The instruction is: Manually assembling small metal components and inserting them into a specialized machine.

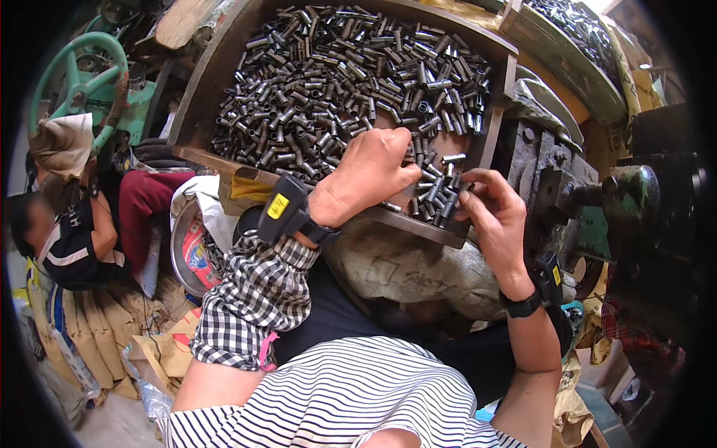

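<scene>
At far left a green handwheel (75,75) stands above another person (71,239) crouched low. The left hand (370,175) lies knuckles-up on the heap of short steel tube pieces (336,82) in the wooden tray (200,97), fingers curled down into them; whether it grips any I cannot tell. The right hand (489,213), at the tray's near corner, pinches 1 or 2 pieces in its fingertips. Raking small batches toward that corner looks the sound way. Right of it sits a dark machine (590,201).
</scene>
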`<state>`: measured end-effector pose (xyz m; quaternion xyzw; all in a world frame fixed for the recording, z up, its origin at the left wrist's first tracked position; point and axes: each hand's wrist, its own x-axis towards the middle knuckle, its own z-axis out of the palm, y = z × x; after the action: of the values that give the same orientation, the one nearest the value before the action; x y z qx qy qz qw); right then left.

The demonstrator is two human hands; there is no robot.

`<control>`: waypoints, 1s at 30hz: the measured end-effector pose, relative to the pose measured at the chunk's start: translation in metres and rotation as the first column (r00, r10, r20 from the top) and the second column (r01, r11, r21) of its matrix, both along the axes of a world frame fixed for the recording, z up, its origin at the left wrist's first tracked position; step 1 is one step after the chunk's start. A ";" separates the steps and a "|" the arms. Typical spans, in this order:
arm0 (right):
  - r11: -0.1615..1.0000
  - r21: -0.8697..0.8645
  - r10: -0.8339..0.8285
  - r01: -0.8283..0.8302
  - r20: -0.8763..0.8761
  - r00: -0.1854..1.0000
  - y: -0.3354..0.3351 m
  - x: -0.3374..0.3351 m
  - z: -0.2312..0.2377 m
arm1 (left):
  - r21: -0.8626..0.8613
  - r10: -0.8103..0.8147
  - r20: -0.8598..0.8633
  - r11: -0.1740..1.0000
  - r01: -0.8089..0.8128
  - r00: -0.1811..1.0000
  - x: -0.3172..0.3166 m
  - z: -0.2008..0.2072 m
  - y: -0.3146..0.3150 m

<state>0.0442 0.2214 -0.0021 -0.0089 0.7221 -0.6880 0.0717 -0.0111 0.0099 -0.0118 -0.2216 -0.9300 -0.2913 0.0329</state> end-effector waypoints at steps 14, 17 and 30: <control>0.887 -0.434 -0.013 0.160 0.322 0.947 -0.001 -0.003 0.003 | 0.718 -0.523 0.695 0.485 -0.499 0.493 0.013 0.012 0.016; 0.864 -0.477 0.019 0.160 0.348 0.937 -0.001 -0.002 0.001 | 0.732 -0.526 0.681 0.467 -0.496 0.510 0.014 0.011 0.018; 0.889 -0.432 0.006 0.150 0.338 0.941 0.006 -0.004 -0.003 | 0.654 -0.477 0.717 0.714 -0.252 0.508 0.017 0.020 0.015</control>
<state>0.0407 0.2272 -0.0052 0.1174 0.5197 -0.8307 0.1615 0.0056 0.0252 0.0083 -0.0856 -0.6219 -0.6853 -0.3690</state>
